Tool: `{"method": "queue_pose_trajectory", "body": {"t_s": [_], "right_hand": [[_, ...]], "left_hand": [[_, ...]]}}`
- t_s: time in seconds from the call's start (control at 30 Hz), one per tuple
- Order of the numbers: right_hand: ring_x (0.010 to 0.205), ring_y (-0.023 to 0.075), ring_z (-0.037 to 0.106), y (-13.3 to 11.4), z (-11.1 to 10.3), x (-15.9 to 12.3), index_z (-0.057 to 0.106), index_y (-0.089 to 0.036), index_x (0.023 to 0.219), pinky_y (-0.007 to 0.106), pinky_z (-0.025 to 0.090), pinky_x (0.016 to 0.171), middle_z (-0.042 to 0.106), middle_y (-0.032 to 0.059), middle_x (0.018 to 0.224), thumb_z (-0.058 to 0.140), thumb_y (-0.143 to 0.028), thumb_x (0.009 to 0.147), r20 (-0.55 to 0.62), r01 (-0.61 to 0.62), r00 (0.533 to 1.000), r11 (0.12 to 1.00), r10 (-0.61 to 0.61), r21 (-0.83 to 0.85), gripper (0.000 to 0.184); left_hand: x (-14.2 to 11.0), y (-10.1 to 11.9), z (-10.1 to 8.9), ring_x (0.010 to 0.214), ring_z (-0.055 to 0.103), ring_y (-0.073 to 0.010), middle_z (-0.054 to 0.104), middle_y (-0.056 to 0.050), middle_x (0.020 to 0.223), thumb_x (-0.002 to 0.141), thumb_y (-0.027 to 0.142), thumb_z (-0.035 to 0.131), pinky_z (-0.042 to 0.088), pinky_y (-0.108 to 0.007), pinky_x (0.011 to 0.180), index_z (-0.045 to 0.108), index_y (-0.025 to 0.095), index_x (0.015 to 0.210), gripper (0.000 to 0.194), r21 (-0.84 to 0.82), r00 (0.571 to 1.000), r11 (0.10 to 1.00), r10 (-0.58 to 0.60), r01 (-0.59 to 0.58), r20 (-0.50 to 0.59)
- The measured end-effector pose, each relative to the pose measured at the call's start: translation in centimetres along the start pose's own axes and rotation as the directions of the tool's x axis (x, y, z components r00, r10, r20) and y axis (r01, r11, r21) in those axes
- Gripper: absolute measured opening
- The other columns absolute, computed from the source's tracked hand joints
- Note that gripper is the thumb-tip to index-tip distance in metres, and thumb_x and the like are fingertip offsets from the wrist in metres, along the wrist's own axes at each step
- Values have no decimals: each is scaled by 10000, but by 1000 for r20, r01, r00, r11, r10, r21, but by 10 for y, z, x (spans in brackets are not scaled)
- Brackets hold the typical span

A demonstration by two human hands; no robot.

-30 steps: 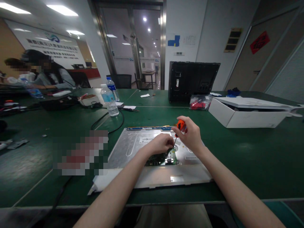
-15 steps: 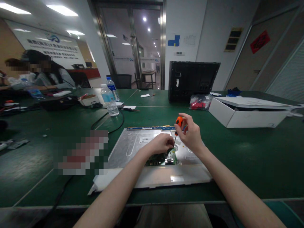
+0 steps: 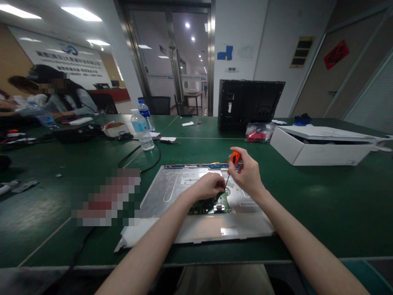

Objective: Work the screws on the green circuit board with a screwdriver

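A silver metal display panel (image 3: 202, 229) lies flat on the green table, with a green circuit board (image 3: 225, 200) on its middle. My right hand (image 3: 247, 170) grips the orange and black handle of a screwdriver (image 3: 235, 157) whose thin shaft slants down to the board's upper right corner. Beside that tip, my left hand (image 3: 211, 185) rests over the board with its fingers curled and pressed together. Whatever those fingers pinch, if anything, is too small to make out. A blue circuit strip (image 3: 196, 166) runs along the panel's far edge.
Two water bottles (image 3: 143, 131) stand at the back left near a black cable (image 3: 159, 153). A black monitor housing (image 3: 250, 104), a bag of red items (image 3: 259, 133) and a white box (image 3: 322, 147) are at the back right. People sit at the far left.
The screwdriver handle has turned in my right hand and leans slightly further right. My left hand stays in the same place on the board.
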State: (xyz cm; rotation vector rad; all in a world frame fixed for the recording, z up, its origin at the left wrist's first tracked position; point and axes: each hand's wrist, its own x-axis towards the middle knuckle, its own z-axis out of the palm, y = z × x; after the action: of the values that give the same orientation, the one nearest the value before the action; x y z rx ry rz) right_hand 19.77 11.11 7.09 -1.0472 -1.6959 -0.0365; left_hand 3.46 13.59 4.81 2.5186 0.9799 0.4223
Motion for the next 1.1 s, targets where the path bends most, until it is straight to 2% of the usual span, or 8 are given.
{"method": "queue_pose_trajectory", "body": {"t_s": [0.1,0.2,0.4,0.63,0.77,0.9,1.1], "right_hand": [[612,138,561,0,0,-1,520,-210,1135,267,458,565,645,31,888,540,-218,822,9,-17,1000,1000,17,7,314],[654,146,566,1,-1,0,552,-223,1117,269,460,572,612,30,887,593,-275,828,8,31,999,999,-31,-34,297],[669,143,540,3,0,2,559,-248,1222,289,473,592,530,39,914,588,-273,844,5,43,999,996,-43,-83,379],[672,159,572,2,2,-2,485,-195,1205,291,469,596,625,61,945,533,-214,820,-1,-1,1000,999,1,-44,389],[692,167,572,2,1,-1,528,-224,1122,296,474,594,586,52,939,589,-283,826,-20,25,999,996,-26,-81,308],[708,163,562,1,-1,2,570,-236,1114,290,486,576,528,64,980,587,-273,837,-23,17,1000,996,-19,-92,280],[787,186,597,0,-1,0,502,-209,1159,297,504,636,608,74,995,531,-196,815,-3,2,1000,1000,-2,-8,346]], "left_hand": [[0,-1,0,636,573,-131,654,-6,685,722,67,600,413,-209,606,691,149,758,128,-3,1000,1000,-1,1,0],[-1,-1,0,634,572,-132,654,-7,681,727,76,596,415,-210,601,691,148,759,123,-4,1000,1000,1,-1,-1],[0,0,0,623,564,-128,646,-7,667,729,76,610,405,-206,593,682,140,734,97,1,1000,1000,4,-4,-2],[0,0,0,656,584,-136,671,-10,709,732,88,607,421,-214,619,691,152,757,109,2,1000,1000,-1,1,5],[-1,1,-1,652,583,-140,670,-16,703,733,83,604,414,-217,616,694,147,760,114,5,1000,1000,-4,4,5],[-1,2,-2,645,576,-140,670,-19,705,738,94,609,407,-219,614,698,144,765,106,10,1000,1000,-8,8,6],[-1,2,-1,644,575,-141,663,-18,693,739,86,612,407,-220,613,696,138,760,100,7,1000,1000,-9,9,5]]}}
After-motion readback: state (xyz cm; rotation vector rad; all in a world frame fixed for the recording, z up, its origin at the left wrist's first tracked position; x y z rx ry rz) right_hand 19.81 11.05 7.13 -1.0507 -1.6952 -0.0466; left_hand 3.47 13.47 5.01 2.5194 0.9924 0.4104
